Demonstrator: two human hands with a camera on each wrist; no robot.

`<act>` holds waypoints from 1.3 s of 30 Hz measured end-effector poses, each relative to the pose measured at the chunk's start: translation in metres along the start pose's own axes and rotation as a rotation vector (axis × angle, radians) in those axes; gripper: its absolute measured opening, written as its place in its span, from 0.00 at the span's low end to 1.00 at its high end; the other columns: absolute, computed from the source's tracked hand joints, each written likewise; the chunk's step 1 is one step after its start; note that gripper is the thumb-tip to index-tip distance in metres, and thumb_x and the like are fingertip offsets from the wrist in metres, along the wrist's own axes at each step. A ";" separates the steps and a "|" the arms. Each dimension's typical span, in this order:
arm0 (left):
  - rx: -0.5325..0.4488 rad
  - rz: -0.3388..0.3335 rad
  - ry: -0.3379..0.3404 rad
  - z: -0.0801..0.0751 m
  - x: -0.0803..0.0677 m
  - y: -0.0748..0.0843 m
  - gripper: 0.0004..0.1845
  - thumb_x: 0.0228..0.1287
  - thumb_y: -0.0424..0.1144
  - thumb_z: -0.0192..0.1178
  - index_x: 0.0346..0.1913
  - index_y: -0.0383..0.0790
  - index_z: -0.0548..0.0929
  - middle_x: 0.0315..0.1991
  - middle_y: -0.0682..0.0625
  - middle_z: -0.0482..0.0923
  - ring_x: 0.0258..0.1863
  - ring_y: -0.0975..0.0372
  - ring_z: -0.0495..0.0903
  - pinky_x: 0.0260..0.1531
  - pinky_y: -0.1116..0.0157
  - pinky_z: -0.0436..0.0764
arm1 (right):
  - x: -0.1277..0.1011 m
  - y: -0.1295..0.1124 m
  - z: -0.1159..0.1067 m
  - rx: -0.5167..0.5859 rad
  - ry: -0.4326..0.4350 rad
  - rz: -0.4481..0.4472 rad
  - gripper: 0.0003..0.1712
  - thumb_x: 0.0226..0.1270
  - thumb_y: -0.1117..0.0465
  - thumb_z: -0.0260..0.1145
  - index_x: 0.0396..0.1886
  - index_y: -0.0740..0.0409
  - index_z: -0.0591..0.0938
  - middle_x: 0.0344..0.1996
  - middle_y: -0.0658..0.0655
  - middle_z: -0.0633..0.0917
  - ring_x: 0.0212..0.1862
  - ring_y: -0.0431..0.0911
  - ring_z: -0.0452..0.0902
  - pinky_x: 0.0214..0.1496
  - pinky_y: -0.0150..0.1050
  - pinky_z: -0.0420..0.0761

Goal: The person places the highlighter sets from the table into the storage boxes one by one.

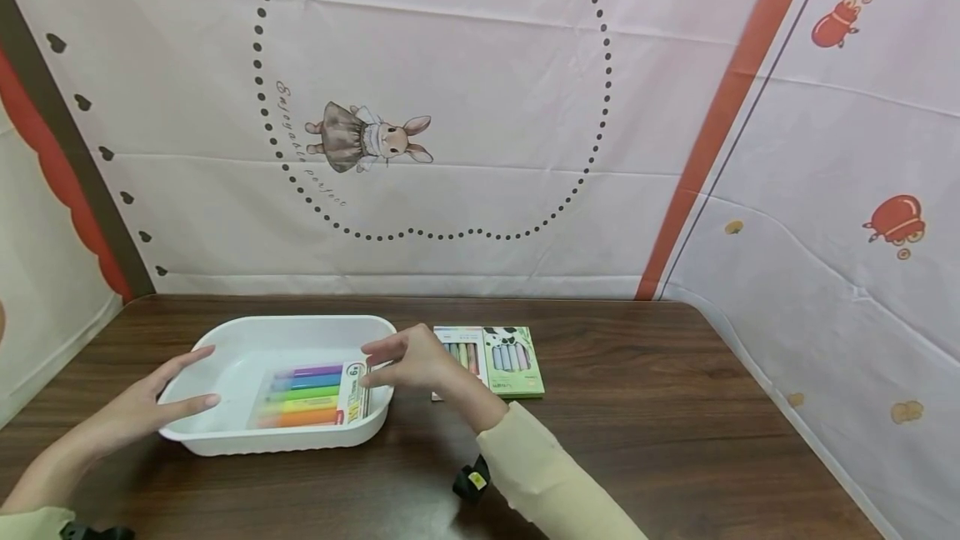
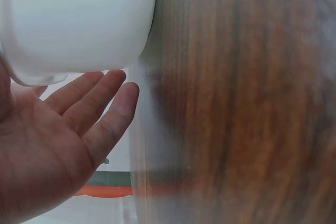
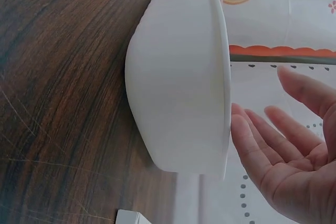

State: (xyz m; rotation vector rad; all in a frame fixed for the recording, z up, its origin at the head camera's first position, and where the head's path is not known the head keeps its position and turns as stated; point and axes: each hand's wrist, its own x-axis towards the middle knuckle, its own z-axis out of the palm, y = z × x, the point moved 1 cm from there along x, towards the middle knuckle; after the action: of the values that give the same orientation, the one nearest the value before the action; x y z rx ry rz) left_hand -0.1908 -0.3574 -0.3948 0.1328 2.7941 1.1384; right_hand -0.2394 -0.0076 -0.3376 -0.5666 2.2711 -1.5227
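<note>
A white plastic tub (image 1: 232, 338) stands on the dark wooden table (image 1: 645, 432). Inside it lies a pack of coloured markers (image 1: 311, 394). My left hand (image 1: 161, 394) hovers at the tub's left rim with straight fingers, holding nothing; in the left wrist view the left hand (image 2: 58, 140) is just below the tub's wall (image 2: 79, 19). My right hand (image 1: 408, 361) is spread over the tub's right rim, empty; in the right wrist view the right hand (image 3: 286, 156) is beside the tub's rim (image 3: 223, 77).
A green box of pastel markers (image 1: 498, 357) lies flat on the table just right of the tub. Printed cloth walls close in the back and right sides. The table's right part is bare wood.
</note>
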 end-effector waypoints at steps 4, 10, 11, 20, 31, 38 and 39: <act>-0.006 -0.008 -0.002 0.000 0.000 0.000 0.42 0.63 0.48 0.55 0.71 0.37 0.42 0.64 0.20 0.40 0.59 0.27 0.45 0.44 0.32 0.56 | 0.000 0.002 -0.003 0.052 -0.014 -0.010 0.20 0.47 0.65 0.73 0.44 0.54 0.84 0.38 0.55 0.86 0.44 0.43 0.80 0.38 0.32 0.79; -0.008 -0.002 0.006 0.000 0.000 -0.003 0.42 0.63 0.48 0.55 0.71 0.37 0.43 0.64 0.21 0.40 0.59 0.27 0.44 0.44 0.32 0.55 | -0.001 0.004 -0.007 0.097 -0.025 -0.026 0.22 0.47 0.66 0.73 0.46 0.55 0.83 0.39 0.56 0.85 0.43 0.40 0.80 0.41 0.32 0.79; -0.008 0.002 0.009 0.000 -0.001 -0.004 0.42 0.63 0.48 0.55 0.71 0.37 0.43 0.64 0.21 0.40 0.59 0.27 0.44 0.44 0.32 0.54 | -0.001 0.004 -0.008 0.107 -0.030 -0.025 0.22 0.48 0.66 0.73 0.47 0.55 0.83 0.40 0.57 0.85 0.43 0.40 0.80 0.41 0.32 0.79; -0.014 0.011 0.015 0.000 0.000 -0.004 0.42 0.63 0.47 0.55 0.71 0.38 0.43 0.64 0.21 0.40 0.59 0.28 0.45 0.44 0.33 0.55 | -0.003 0.006 -0.016 0.149 -0.034 -0.035 0.23 0.49 0.65 0.72 0.48 0.56 0.82 0.42 0.60 0.84 0.39 0.40 0.82 0.41 0.43 0.80; -0.002 0.021 0.017 0.000 0.001 -0.005 0.42 0.63 0.47 0.55 0.71 0.38 0.43 0.64 0.21 0.42 0.58 0.28 0.47 0.44 0.34 0.57 | -0.007 0.008 -0.032 0.140 -0.008 -0.070 0.23 0.49 0.65 0.71 0.49 0.58 0.81 0.44 0.62 0.83 0.46 0.47 0.80 0.42 0.33 0.77; -0.008 0.020 0.016 0.001 0.000 -0.002 0.42 0.63 0.47 0.55 0.70 0.36 0.43 0.64 0.20 0.42 0.59 0.29 0.47 0.45 0.34 0.57 | -0.006 0.009 -0.037 0.161 -0.013 -0.094 0.24 0.49 0.67 0.71 0.49 0.61 0.81 0.44 0.65 0.82 0.47 0.49 0.79 0.44 0.34 0.78; -0.008 0.021 0.017 0.001 0.000 -0.001 0.42 0.63 0.47 0.55 0.70 0.36 0.43 0.64 0.20 0.42 0.59 0.29 0.47 0.45 0.34 0.57 | -0.007 0.009 -0.038 0.161 -0.013 -0.095 0.24 0.48 0.67 0.72 0.49 0.61 0.81 0.44 0.65 0.82 0.46 0.48 0.80 0.44 0.34 0.77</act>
State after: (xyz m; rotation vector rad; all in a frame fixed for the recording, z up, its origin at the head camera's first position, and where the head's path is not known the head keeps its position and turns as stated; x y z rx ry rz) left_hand -0.1910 -0.3573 -0.3962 0.1524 2.8094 1.1609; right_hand -0.2534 0.0286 -0.3321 -0.6437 2.1143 -1.7226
